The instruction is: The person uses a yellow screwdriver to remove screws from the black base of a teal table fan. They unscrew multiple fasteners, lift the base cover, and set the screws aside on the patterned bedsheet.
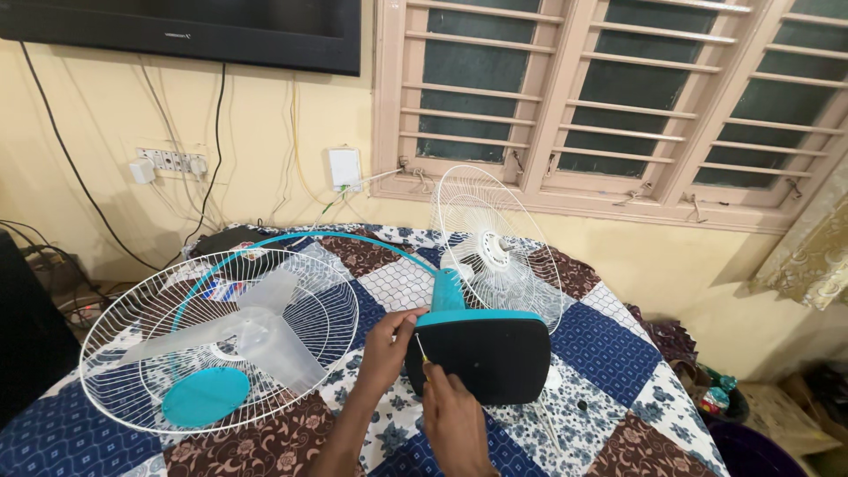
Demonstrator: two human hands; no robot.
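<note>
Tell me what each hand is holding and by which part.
The right hand holds a thin yellow-handled screwdriver by its handle, tip against the black fan base. The left hand grips that base's left edge.

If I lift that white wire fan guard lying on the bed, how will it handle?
The front guard is thin open wire, so probably light for its width and slightly springy. The loose clear blade resting on it would likely slide off. On the soft quilt it should drag rather than glide.

A home bedroom: quilted bed [609,353], barred window [618,88], wall television [203,31].
</note>
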